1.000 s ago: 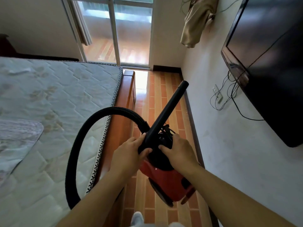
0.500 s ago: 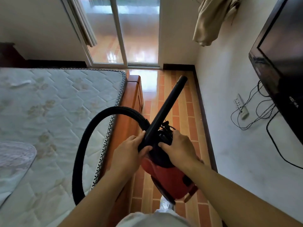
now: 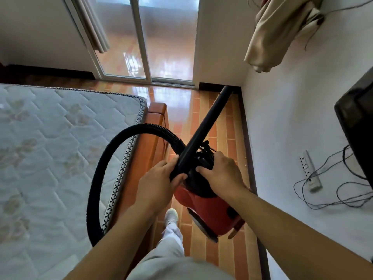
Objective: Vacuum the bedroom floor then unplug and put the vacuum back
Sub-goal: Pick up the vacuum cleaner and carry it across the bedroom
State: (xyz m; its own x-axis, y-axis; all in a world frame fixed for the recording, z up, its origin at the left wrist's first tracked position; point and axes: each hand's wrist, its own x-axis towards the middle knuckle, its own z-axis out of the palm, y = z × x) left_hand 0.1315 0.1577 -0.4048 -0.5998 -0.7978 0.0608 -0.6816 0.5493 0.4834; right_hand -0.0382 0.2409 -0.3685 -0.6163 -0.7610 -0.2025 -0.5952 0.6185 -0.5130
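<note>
The quilted white mattress (image 3: 50,148) lies left of the hands, cut off at the frame edge. A glossy plank floor (image 3: 222,122) runs ahead of and below them. The smooth red vacuum (image 3: 207,209) is held under both hands, which hide its top. Its ribbed black hose (image 3: 113,146) loops left of the left hand (image 3: 157,186), which grips the rigid black tube (image 3: 210,118). The right hand (image 3: 224,174) grips the vacuum's black top. Right of it is a white power strip (image 3: 310,172), its markings too small to read.

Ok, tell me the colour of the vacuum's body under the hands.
The vacuum body is red with a black top, seen best in the head view.
</note>
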